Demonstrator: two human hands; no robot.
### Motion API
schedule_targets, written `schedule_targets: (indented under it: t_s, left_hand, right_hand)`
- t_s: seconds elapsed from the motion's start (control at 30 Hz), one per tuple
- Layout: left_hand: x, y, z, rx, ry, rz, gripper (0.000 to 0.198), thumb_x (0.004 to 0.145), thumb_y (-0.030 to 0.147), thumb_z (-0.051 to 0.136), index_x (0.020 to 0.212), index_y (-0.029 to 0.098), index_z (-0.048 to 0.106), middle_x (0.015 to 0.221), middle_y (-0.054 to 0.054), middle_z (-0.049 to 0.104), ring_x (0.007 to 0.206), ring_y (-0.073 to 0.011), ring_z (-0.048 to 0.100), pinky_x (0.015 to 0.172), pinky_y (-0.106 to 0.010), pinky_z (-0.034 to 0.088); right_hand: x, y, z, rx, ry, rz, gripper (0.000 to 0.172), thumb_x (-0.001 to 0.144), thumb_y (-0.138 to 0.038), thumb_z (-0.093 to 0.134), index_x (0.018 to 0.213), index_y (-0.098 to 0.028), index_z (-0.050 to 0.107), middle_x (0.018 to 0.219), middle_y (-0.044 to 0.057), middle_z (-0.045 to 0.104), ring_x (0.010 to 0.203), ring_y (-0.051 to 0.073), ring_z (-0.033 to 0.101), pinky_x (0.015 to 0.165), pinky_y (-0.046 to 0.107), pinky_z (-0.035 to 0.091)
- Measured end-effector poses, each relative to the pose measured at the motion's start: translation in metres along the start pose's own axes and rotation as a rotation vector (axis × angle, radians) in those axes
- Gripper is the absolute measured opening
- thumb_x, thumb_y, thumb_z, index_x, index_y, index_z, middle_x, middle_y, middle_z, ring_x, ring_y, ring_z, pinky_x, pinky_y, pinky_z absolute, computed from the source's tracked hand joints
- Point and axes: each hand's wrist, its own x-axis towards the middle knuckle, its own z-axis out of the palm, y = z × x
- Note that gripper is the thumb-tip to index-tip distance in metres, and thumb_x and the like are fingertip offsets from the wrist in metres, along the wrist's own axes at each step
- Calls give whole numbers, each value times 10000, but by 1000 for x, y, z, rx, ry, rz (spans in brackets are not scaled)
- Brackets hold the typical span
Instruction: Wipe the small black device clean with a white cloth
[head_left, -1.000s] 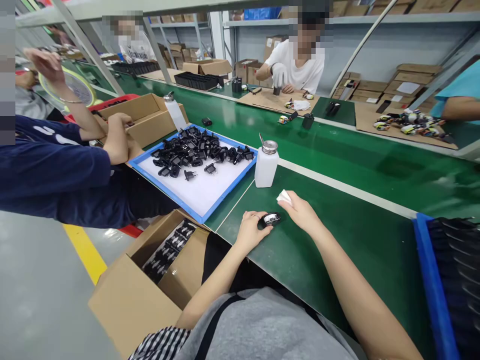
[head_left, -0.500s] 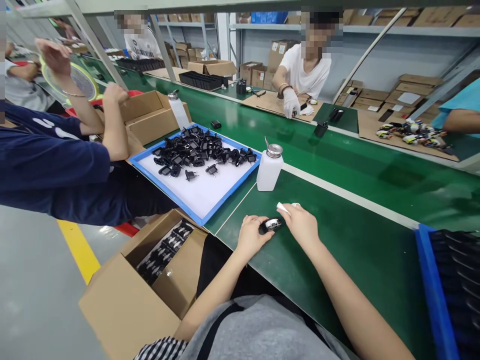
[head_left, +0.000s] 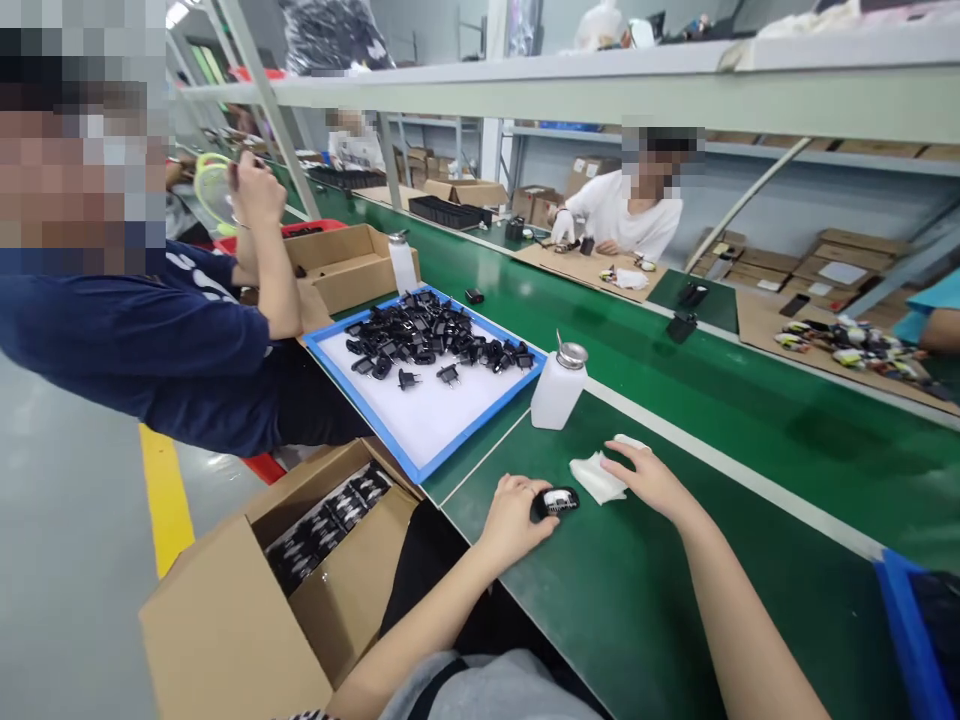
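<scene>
The left fingers [head_left: 534, 497] curl round a small black part [head_left: 559, 500] and pin it to the green bench [head_left: 637, 610], its pale, shiny face turned up; the left hand [head_left: 517, 518] rests close to the bench's near edge. The right fingers [head_left: 626, 462] lie flat and slightly spread on a white wipe [head_left: 594, 480], gripping nothing, only pressing the cloth down just beside the part. The grip on the part looks light and one-sided, so a push from the right hand [head_left: 654, 482] could skid it off the edge, toward the lap or the open box [head_left: 247, 620] below. The wipe is loose and crumpled. Dragged with flat fingers, it may bunch up instead of lying smooth, and I cannot tell whether it is damp or dry. The bottle [head_left: 556, 392] stands upright just beyond the wipe, near the corner of the blue tray [head_left: 480, 425]. A reach over it with the right forearm could tip it, and any liquid would run toward the wipe, the part and the tray. In the tray a heap [head_left: 431, 340] of black plugs lies on the far half, and a few strays sit close to the bare white middle. A knock on the tray rim could scatter them. A co-worker [head_left: 187, 340] in navy sits at the tray's far side with both arms raised, near enough that elbows could meet over it. The belt [head_left: 712, 400] runs behind the bottle, and anything flicked that far would be out of easy reach.
</scene>
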Motion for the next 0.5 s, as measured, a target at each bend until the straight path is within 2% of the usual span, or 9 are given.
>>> schedule_targets:
  t_s: [0.1, 0.17, 0.2, 0.27, 0.37, 0.43, 0.5]
  left_hand:
    - [-2, -1, -3, -23, -16, 30, 452, 565, 284, 589, 989, 171, 481, 946, -42, 533, 916, -193, 435, 891, -377, 263]
    - [-5, -2, -6, -64, -33, 37, 487, 568, 294, 590, 1019, 172, 453, 1002, -42, 516, 954, -190, 422, 903, -373, 252]
    - [-6, -3, -8, -88, -51, 45, 494, 569, 302, 591, 1025, 174, 448, 1026, -41, 506, 971, -188, 415, 896, -359, 266]
    - [-6, -3, -11, -123, -90, 59, 496, 571, 327, 593, 1021, 176, 452, 1046, -42, 496, 986, -184, 407, 863, -323, 310]
    - [-4, -2, -10, -110, -98, 56, 488, 568, 362, 596, 1000, 173, 470, 1013, -47, 516, 956, -184, 429, 844, -315, 322]
    - [-1, -1, -6, -87, -76, 51, 470, 569, 370, 597, 983, 179, 481, 983, -44, 532, 930, -182, 448, 855, -330, 307]
    - [0, 1, -3, -78, -74, 63, 447, 572, 362, 597, 968, 185, 489, 978, -39, 537, 920, -177, 460, 862, -333, 298]
  right_hand:
    - [8, 9, 10, 167, 180, 18, 475, 626, -500, 397, 946, -171, 519, 1049, 98, 510, 986, 249, 439, 795, 361, 371]
    - [8, 16, 21, 262, 273, 26, 474, 682, -490, 305, 978, -172, 496, 1061, 94, 501, 971, 225, 456, 796, 363, 376]
    - [6, 18, 26, 249, 268, 16, 469, 690, -484, 291, 973, -174, 499, 1050, 92, 508, 962, 223, 462, 799, 369, 374]
    - [2, 18, 32, 112, 163, -15, 469, 676, -474, 312, 968, -164, 511, 1031, 99, 518, 967, 238, 450, 816, 390, 353]
    - [-2, 9, 30, -152, -56, -6, 528, 636, -471, 380, 1015, -124, 501, 1019, 136, 511, 993, 283, 408, 812, 417, 339]
    - [-3, 3, 25, -269, -143, 25, 555, 598, -470, 440, 1024, -120, 502, 1006, 148, 508, 998, 309, 391, 784, 421, 353]
    - [-4, -1, 20, -311, -197, 9, 511, 559, -443, 492, 979, -156, 532, 989, 131, 511, 981, 313, 400, 759, 410, 369]
